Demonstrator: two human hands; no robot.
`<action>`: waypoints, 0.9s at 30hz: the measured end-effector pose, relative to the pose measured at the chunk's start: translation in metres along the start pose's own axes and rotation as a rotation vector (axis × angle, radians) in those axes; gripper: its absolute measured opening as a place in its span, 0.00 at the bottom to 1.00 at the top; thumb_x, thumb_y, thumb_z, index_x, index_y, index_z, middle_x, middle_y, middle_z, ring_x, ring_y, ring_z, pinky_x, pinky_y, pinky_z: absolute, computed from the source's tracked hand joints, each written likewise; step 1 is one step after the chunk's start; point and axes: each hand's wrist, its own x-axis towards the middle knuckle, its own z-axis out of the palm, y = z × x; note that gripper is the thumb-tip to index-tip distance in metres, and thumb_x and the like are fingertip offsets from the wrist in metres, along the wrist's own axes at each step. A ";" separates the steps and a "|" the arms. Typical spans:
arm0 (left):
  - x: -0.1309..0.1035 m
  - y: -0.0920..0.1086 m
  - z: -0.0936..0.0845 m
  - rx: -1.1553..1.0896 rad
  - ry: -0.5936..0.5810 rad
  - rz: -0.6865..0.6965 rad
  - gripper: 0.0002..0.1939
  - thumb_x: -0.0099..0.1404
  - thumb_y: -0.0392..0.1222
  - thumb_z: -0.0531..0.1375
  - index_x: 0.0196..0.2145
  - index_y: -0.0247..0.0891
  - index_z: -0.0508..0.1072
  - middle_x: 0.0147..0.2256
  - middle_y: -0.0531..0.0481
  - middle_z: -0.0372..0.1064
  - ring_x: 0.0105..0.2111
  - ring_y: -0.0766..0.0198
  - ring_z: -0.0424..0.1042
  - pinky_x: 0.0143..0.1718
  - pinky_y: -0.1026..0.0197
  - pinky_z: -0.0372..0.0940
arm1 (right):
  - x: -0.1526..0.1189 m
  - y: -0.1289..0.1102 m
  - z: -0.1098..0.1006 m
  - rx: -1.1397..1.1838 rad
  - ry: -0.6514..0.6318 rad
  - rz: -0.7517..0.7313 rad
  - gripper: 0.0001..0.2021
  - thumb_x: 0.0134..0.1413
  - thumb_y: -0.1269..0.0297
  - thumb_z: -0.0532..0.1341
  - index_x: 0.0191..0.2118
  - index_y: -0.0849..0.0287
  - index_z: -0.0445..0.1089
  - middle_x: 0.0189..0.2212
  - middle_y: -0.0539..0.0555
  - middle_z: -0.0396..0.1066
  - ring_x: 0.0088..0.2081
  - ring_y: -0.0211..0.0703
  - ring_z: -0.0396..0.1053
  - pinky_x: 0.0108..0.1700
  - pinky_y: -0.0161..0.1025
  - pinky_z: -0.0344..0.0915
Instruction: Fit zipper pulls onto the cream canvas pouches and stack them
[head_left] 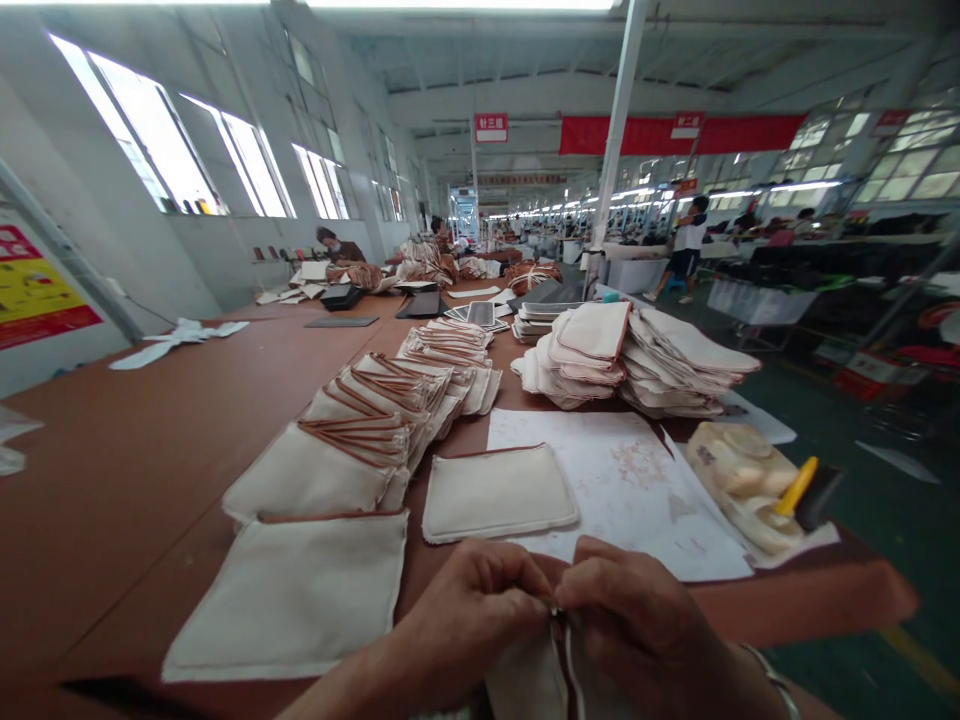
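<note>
Low in the head view, my left hand and my right hand meet with fingertips pinched at the top of a cream fabric pouch. A brown strip with pale edges runs down the pouch between my hands, and a small shiny bit like a zipper end shows at my fingertips. The lower part of this pouch is cut off by the frame. Just beyond my hands, a flat cream pouch with brown trim lies partly on white paper. Another pouch rests at the left, before an overlapping row of pouches.
Stacked cream pieces stand behind the paper. At the right are a plastic tub and a yellow-handled brush, near the edge of the brown table. A seated person is farther along the table.
</note>
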 end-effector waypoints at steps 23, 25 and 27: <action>-0.007 0.000 -0.009 0.089 -0.157 0.115 0.20 0.61 0.54 0.65 0.29 0.31 0.71 0.24 0.55 0.58 0.24 0.71 0.51 0.24 0.67 0.47 | 0.006 -0.001 -0.027 0.330 -0.382 0.401 0.21 0.65 0.48 0.54 0.27 0.60 0.62 0.24 0.46 0.54 0.26 0.35 0.51 0.27 0.33 0.49; -0.007 -0.005 -0.006 0.047 -0.161 0.112 0.21 0.60 0.55 0.66 0.29 0.31 0.71 0.23 0.54 0.58 0.24 0.71 0.51 0.24 0.66 0.46 | 0.006 -0.001 -0.025 0.330 -0.376 0.346 0.20 0.65 0.49 0.55 0.27 0.60 0.63 0.24 0.46 0.56 0.26 0.35 0.53 0.28 0.33 0.51; -0.006 -0.009 -0.004 -0.043 -0.168 0.105 0.22 0.58 0.56 0.67 0.28 0.30 0.71 0.23 0.53 0.58 0.23 0.70 0.51 0.25 0.66 0.46 | 0.005 -0.003 -0.022 0.331 -0.341 0.317 0.20 0.65 0.49 0.55 0.27 0.59 0.62 0.24 0.47 0.56 0.26 0.36 0.54 0.28 0.34 0.52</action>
